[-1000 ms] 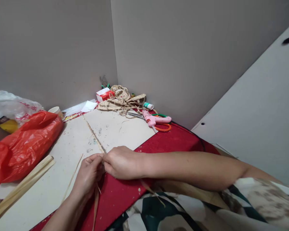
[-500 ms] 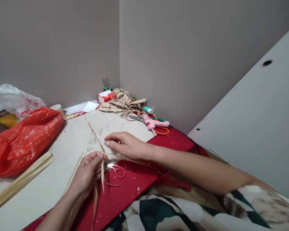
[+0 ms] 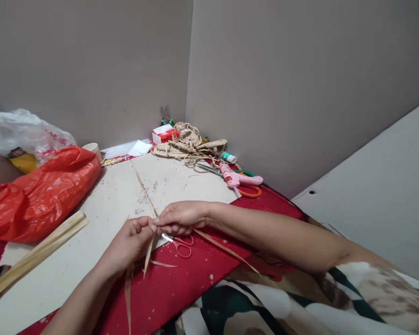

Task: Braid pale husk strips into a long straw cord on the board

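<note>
Straw cord (image 3: 144,189), thin and twisted, one: laid across the white board (image 3: 91,232), its near end between my hands. My left hand (image 3: 131,242): thumb and fingers pinching that near end. My right hand (image 3: 183,216): fingers curled and drawn together at the same spot, pinching there, tips touching those of the left; which strand lies inside, I cannot tell.

Loose straw: a short strip (image 3: 148,258) hanging below my fingertips; a long strip (image 3: 230,250) trailing out from under my right hand, slanting beneath my forearm; a further strip (image 3: 128,298) hanging below my left hand.

Small scissors (image 3: 175,240), red handles: just beside my right hand, across the board's edge and the red cloth (image 3: 181,284).

To my left: a bundle of flat straw (image 3: 38,255) on the board; beyond it, a red plastic bag (image 3: 52,186), with a clear bag (image 3: 24,128) behind.

Far edge: white paper (image 3: 140,148); a red and white box (image 3: 165,135); a heap of woven straw (image 3: 188,149); a white and green tube (image 3: 229,157); a pink glue gun (image 3: 244,179) lying over orange-handled scissors (image 3: 249,191).
</note>
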`<state>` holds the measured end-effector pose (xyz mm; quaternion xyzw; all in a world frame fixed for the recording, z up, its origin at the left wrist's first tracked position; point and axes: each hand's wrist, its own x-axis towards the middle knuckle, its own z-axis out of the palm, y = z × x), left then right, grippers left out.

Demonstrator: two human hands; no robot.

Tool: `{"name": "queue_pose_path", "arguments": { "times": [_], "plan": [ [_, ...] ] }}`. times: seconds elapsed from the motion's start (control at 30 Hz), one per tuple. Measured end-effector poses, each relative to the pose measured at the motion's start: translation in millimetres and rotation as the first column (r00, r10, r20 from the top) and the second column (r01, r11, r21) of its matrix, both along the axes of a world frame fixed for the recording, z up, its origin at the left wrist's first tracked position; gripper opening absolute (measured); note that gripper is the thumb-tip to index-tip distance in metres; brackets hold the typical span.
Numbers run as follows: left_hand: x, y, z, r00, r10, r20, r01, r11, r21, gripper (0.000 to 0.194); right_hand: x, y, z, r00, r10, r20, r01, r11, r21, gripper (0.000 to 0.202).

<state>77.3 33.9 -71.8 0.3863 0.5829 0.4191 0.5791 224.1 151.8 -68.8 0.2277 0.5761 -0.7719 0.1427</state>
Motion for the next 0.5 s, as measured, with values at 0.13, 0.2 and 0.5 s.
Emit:
{"name": "queue_pose_path", "arguments": {
  "times": [0.13, 0.2, 0.5],
  "plan": [
    [-8.5, -3.3, 3.1, 0.967, -0.124, -0.222, 0.121, 0.992, -0.028, 0.033, -5.5, -11.9, -5.3, 0.991, -0.137, -0.010, 0.136, 0.989, -0.059, 0.032],
    [-10.2, -6.0, 7.4, 0.909, -0.149, -0.388, 0.158, 0.987, -0.008, 0.033, -6.5, -20.5, -6.6, 0.971, -0.237, -0.040, 0.238, 0.971, 0.009, 0.030],
    [12.6, -23.2, 14.5, 0.513, -0.028, -0.858, 0.128, 0.991, 0.044, 0.022, -3.5, -40.5, -1.9, 0.895, -0.437, -0.086, 0.446, 0.880, 0.163, 0.033]
  ]
}}
